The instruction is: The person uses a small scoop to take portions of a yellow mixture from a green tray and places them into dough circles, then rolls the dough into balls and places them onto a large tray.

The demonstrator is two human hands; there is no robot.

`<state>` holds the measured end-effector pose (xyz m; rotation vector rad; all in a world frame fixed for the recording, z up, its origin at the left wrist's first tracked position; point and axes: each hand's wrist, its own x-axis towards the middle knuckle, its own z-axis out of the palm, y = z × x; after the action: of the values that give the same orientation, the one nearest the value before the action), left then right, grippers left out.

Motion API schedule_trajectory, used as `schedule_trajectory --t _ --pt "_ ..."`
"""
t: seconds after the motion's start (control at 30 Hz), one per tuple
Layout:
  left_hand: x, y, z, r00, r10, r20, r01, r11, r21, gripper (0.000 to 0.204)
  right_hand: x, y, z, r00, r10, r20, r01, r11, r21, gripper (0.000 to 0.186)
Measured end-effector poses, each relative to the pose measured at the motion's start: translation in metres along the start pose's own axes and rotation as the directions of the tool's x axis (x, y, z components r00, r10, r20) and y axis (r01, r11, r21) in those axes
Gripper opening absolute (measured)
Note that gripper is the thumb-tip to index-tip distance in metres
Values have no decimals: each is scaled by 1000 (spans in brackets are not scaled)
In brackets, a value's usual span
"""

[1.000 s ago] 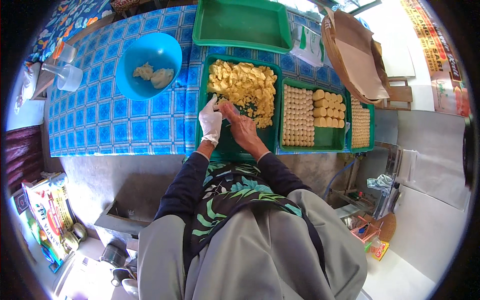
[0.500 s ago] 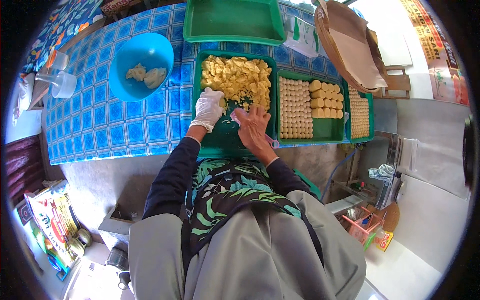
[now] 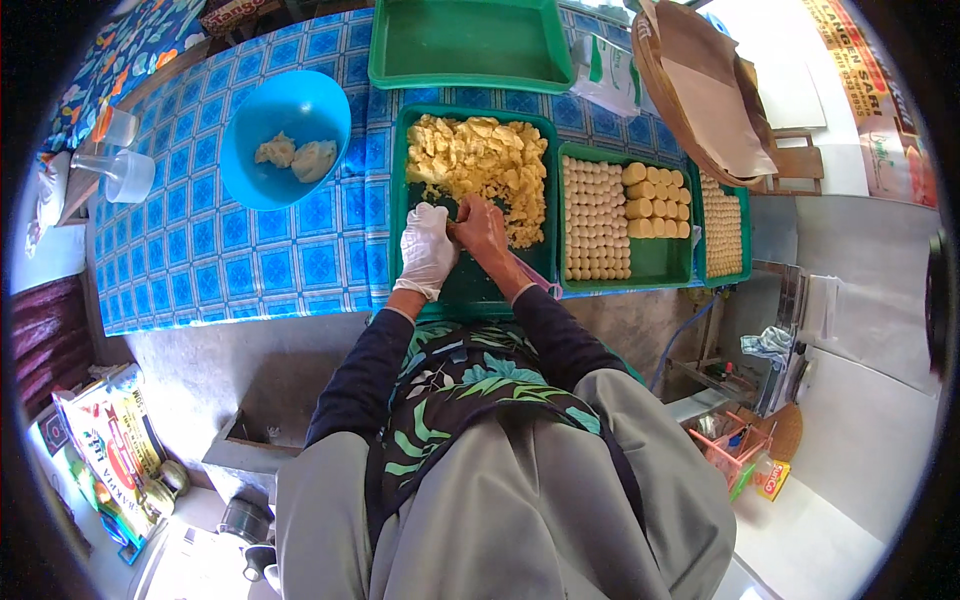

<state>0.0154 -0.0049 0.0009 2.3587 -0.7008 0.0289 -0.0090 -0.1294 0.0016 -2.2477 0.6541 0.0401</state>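
Now my two hands have come together over the near part of the green tray (image 3: 478,284), where half a second ago they were apart, the gloved one to the left and the bare one well over to the right. My left hand (image 3: 428,245), in its white glove, is curled in with the knuckles up; I can't tell whether it is clenched on a piece of filling, since the fingers hide whatever lies under them. My right hand (image 3: 483,232) has its fingers bent in against the glove, and their tips are hidden too. A pink tool (image 3: 538,276) shows beside my right wrist, but whether I'm gripping it or it merely lies beneath, I can't say. The crumbly yellow filling (image 3: 478,155) sits in the same tray, heaped at the far end and trailing down the right side, and it looks much as it did. To me, this joining means the work has gone from the loose heap to one small spot between my fingers, probably handling a single portion. Pale rounds (image 3: 595,220) and thicker yellow cylinders (image 3: 657,200) stand in the next tray (image 3: 660,263).
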Motion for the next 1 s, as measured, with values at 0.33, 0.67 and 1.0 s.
schedule_trajectory --t 0.33,0.67,1.0 --pt "-52 12 -16 988 -100 120 101 995 -1 33 -11 -1 -16 681 -714 163 731 675 -98 40" --pt "-23 9 -5 988 -96 118 98 995 -13 35 -44 50 -109 953 68 -294 88 870 485 38" --pt "-12 14 0 979 -103 175 93 994 62 37 -73 222 -227 595 310 -742 -386 920 75 45"
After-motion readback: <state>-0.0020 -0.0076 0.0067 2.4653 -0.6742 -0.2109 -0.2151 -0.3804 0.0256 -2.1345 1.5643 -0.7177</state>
